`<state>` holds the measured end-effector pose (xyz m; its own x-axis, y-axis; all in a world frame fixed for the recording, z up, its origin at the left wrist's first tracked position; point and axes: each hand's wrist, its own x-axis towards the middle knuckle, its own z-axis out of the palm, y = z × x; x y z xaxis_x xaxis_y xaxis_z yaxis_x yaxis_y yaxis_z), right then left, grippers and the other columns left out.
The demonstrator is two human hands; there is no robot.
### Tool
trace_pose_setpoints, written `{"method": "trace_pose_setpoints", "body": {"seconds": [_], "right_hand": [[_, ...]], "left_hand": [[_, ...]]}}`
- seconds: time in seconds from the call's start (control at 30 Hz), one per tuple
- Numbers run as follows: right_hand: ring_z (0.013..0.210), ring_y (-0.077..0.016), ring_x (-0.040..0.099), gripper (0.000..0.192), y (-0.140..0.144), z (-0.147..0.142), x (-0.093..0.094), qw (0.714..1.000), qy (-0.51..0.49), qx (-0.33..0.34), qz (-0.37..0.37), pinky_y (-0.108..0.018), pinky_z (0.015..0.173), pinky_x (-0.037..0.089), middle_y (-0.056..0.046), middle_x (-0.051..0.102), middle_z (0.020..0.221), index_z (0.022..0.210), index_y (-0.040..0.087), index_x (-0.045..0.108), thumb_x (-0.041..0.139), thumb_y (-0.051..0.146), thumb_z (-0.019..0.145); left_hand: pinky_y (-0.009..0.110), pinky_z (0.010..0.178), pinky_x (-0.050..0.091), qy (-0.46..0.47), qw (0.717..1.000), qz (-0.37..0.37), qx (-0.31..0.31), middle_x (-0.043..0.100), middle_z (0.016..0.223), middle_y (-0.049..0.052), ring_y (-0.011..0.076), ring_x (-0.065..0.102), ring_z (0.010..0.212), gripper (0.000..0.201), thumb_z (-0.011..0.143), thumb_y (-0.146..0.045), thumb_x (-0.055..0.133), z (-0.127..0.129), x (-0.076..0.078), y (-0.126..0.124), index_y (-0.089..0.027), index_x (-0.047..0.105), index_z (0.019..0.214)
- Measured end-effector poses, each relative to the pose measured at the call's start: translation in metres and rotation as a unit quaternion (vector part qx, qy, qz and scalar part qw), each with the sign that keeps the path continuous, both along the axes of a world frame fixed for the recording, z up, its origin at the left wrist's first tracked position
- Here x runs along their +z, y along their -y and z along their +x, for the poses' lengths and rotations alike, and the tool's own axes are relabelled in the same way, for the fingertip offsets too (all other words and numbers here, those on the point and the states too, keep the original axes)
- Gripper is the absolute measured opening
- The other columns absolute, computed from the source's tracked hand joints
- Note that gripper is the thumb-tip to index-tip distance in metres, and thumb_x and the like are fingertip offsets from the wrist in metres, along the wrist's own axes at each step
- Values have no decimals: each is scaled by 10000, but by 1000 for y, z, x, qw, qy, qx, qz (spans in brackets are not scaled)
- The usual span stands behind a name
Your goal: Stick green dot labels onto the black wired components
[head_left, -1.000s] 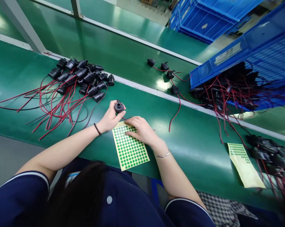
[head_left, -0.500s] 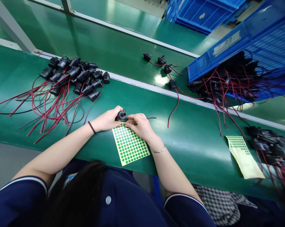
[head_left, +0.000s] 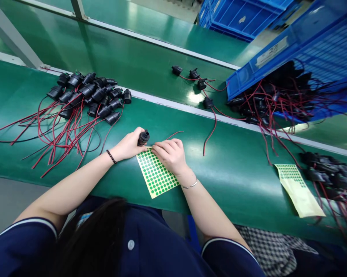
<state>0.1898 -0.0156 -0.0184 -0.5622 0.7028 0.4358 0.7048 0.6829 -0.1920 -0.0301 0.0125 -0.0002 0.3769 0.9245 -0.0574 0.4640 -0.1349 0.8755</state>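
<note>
Hands, two, at the near belt edge. Left hand (head_left: 130,145) is curled round a black connector (head_left: 143,137), held just above the sheet's top corner; its red lead (head_left: 173,134) trails right. Right hand (head_left: 171,153) lies partly curled, fingertips pinched on the sticker sheet (head_left: 156,173); I cannot tell whether a dot is lifted. Risks, as I judge them: the unweighted sheet sliding off the belt (head_left: 236,169); the lead snagging; a dot folding onto itself.

No legible text observed. White label (head_left: 268,53) on the rim of the blue crate (head_left: 320,57), at 2 o'clock, carries dark characters, too blurred to read. Nothing else lettered in view.
</note>
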Motion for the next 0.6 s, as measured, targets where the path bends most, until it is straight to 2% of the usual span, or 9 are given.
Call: {"method": "trace_pose_setpoints", "body": {"seconds": [0.17, 0.37, 0.5, 0.6], "right_hand": [[964, -218, 707, 205, 1, 3, -3, 1000, 5, 18, -9, -463, 876, 450, -12, 774, 1131, 1052, 312, 711, 538, 226, 982], [957, -192, 719, 227, 0, 3, -3, 999, -6, 37, 32, -443, 910, 443, -11, 780, 1112, 1018, 290, 702, 515, 168, 980], [945, -192, 712, 154, 0, -2, -3, 997, -75, 16, -21, -462, 970, 431, -26, 778, 1072, 928, 262, 669, 540, 190, 971], [975, -221, 690, 92, 0, -4, 1, 978, -192, -19, -84, -472, 959, 470, -63, 755, 1033, 867, 243, 620, 572, 243, 945]], "left_hand": [[314, 730, 488, 5, 1000, -11, 0, 680, 845, -9, 188, 662, 788, 408, 687, -167, 754, 0, 2, 0, -236, 449, 949], [322, 739, 496, 13, 1000, -9, 0, 689, 854, -3, 194, 667, 799, 409, 692, -160, 749, 0, -1, -1, -235, 452, 962], [321, 737, 497, 13, 1000, -2, 1, 688, 865, 5, 200, 669, 811, 396, 703, -168, 738, 0, -4, -1, -231, 450, 967], [321, 729, 499, 15, 1000, 2, 9, 684, 874, 5, 198, 665, 805, 425, 687, -169, 752, 0, -4, 1, -229, 444, 973]]}}
